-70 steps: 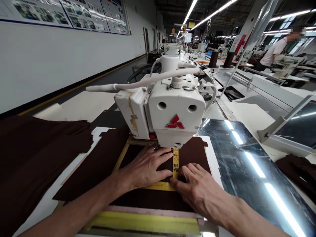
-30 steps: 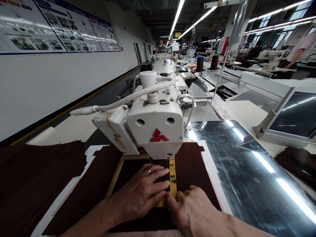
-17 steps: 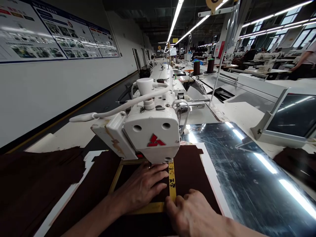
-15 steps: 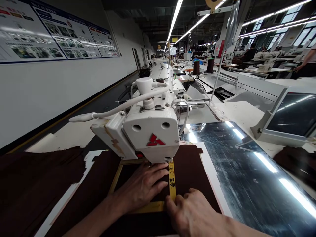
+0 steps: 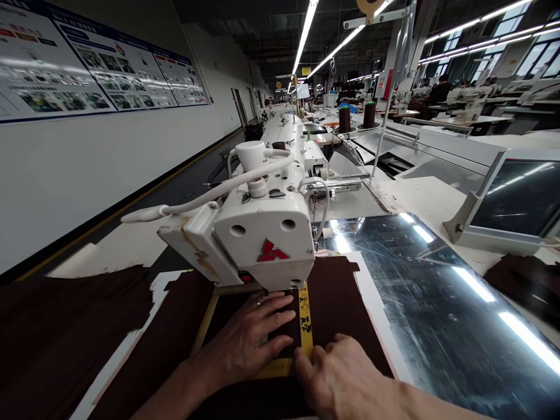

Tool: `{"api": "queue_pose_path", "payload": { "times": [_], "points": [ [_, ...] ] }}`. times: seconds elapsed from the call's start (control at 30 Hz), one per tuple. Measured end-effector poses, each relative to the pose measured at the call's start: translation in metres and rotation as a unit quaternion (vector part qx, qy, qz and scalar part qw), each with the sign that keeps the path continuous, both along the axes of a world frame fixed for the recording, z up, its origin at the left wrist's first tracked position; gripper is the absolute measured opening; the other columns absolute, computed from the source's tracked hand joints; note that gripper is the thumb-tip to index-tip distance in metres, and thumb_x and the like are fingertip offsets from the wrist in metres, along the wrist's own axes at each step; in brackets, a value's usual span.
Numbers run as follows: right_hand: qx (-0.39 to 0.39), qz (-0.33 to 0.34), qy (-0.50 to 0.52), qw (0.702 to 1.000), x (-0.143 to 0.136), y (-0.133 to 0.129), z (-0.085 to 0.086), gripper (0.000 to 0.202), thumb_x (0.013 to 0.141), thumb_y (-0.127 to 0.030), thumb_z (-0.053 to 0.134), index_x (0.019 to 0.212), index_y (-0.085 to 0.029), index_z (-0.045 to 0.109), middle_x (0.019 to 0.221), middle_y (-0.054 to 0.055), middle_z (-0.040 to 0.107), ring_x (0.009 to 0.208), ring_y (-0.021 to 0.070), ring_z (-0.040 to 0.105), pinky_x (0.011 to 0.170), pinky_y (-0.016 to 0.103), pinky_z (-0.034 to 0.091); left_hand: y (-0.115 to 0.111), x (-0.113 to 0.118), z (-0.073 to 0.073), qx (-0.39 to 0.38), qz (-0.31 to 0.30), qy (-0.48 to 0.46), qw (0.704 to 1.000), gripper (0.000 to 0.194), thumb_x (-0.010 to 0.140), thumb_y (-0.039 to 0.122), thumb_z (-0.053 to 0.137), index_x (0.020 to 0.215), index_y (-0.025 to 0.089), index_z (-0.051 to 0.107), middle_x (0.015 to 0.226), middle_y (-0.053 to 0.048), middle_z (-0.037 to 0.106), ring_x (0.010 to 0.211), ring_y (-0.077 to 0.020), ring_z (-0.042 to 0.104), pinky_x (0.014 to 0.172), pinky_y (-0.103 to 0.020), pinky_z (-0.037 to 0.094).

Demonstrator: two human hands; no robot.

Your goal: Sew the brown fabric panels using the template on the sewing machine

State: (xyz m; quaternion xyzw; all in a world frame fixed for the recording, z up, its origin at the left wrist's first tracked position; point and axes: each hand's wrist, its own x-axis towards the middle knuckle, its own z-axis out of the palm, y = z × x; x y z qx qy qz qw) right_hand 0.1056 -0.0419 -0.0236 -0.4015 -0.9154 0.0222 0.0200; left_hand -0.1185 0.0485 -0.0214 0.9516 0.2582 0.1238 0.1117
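My left hand (image 5: 247, 335) lies flat with fingers spread on dark brown fabric (image 5: 335, 309), inside a yellow frame (image 5: 305, 326) with black handwriting on its right bar. A ring shows on one finger. My right hand (image 5: 336, 373) is closed at the frame's lower right corner, its thumb against the bar and its other fingers curled. What lies under those fingers is hidden. Just beyond my left fingertips stands the white sewing machine head (image 5: 265, 242) with a red emblem. It covers the frame's far edge and hides the needle.
White sheet edging (image 5: 376, 315) shows beneath the fabric. More brown fabric (image 5: 74, 326) lies at the left. A shiny metal plate (image 5: 420, 309) covers the table at right, near a screen (image 5: 516, 195). Thread cones (image 5: 370, 115) stand farther back.
The view has shifted slightly. My left hand has slid a little back toward me, with its fingers spread wider. The right hand keeps its place at the frame's corner.
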Motion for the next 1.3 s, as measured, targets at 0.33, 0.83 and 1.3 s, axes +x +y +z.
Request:
{"api": "queue_pose_path", "payload": {
  "times": [0.33,0.83,1.3],
  "points": [
    [-0.046,0.007,-0.013,0.999,0.002,-0.001,0.018,0.021,0.081,-0.021,0.061,0.101,-0.017,0.052,0.076,0.001,0.067,0.051,0.0193,0.059,0.047,0.038,0.020,-0.002,0.003,0.006,-0.018,0.005,0.014,1.000,0.038,0.098,0.030,0.068,0.136,0.027,0.064,0.150,-0.006,0.058,0.139,-0.0309,0.053,0.115,-0.055,0.047],
    [-0.026,0.002,0.020,0.999,0.008,0.005,0.023,0.015,0.086,-0.010,0.059,0.099,-0.016,0.054,0.072,0.000,0.065,0.050,0.0176,0.056,0.047,0.035,0.021,0.007,0.006,0.007,-0.010,0.008,0.044,0.999,0.041,0.099,0.029,0.067,0.140,0.027,0.061,0.153,-0.008,0.055,0.137,-0.0321,0.056,0.114,-0.056,0.045],
    [-0.027,-0.006,0.054,0.998,0.012,0.012,0.022,0.014,0.094,-0.013,0.058,0.108,-0.014,0.058,0.075,0.004,0.067,0.056,0.0169,0.058,0.053,0.029,0.034,-0.027,-0.014,0.002,0.019,-0.010,-0.014,1.000,0.033,0.102,0.023,0.060,0.135,0.024,0.063,0.142,-0.008,0.062,0.129,-0.0253,0.056,0.111,-0.044,0.050]
  ]
}}
